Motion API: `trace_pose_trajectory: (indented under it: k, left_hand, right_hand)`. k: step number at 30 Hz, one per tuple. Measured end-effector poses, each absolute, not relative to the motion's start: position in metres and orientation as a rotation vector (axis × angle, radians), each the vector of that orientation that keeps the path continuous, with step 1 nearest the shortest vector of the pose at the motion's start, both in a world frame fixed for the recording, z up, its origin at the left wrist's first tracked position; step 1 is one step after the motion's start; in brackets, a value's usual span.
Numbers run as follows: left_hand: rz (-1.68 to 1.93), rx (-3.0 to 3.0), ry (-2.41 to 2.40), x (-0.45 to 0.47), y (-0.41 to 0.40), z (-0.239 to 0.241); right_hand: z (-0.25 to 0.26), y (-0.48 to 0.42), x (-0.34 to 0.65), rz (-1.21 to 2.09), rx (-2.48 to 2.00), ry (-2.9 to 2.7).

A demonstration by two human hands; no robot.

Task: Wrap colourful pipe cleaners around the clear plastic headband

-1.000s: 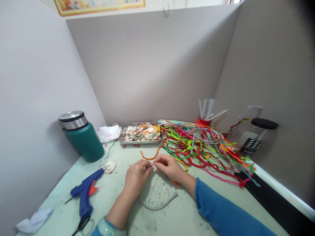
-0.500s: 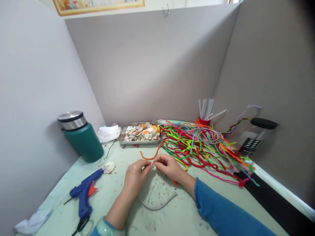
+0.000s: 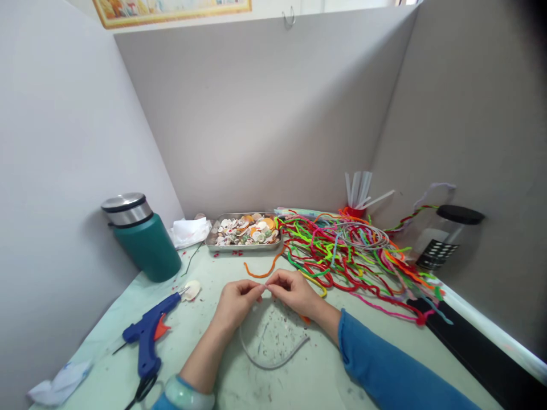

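Over the middle of the table, my left hand [image 3: 236,300] and my right hand [image 3: 294,291] meet at the fingertips, both closed in a pinch. A grey pipe cleaner [image 3: 273,366] runs up to my left hand, and its lower part curves over the table to a free end on the right. What sits between the touching fingertips is too small to make out. Just beyond my hands lies an orange pipe cleaner [image 3: 260,276]. A yellow pipe cleaner [image 3: 318,285] passes close behind my right hand.
At left are a blue glue gun [image 3: 149,330], a pale shell-like disc [image 3: 193,290] and a green bottle [image 3: 147,245]. A metal tray [image 3: 243,247] of buttons stands at the back. Tangled pipe cleaners [image 3: 342,245], a red cup [image 3: 354,212] of white sticks and a lidded jar [image 3: 442,239] fill the right.
My left hand has turned slightly and its fingers sit a little lower. More of the grey pipe cleaner's curve shows below it. My right hand has hardly moved.
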State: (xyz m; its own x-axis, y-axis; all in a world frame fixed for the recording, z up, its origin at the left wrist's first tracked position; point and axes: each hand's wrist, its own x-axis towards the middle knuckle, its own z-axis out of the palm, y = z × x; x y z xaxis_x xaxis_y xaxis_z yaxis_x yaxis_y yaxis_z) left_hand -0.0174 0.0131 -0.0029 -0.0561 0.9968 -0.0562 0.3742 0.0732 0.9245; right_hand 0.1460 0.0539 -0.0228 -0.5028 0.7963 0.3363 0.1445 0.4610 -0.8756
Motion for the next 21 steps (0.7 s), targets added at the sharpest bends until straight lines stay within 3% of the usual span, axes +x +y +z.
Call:
trace_pose_trajectory:
  k: [8, 21]
  left_hand:
    - [0.952, 1.009, 1.329, -0.021, 0.008, 0.006]
    - [0.869, 0.925, 1.224, -0.031, 0.009, 0.005]
  right_hand:
    - [-0.016, 0.049, 0.145, 1.056, -0.728, -1.977]
    - [-0.017, 0.046, 0.145, 1.19, -0.674, -1.924]
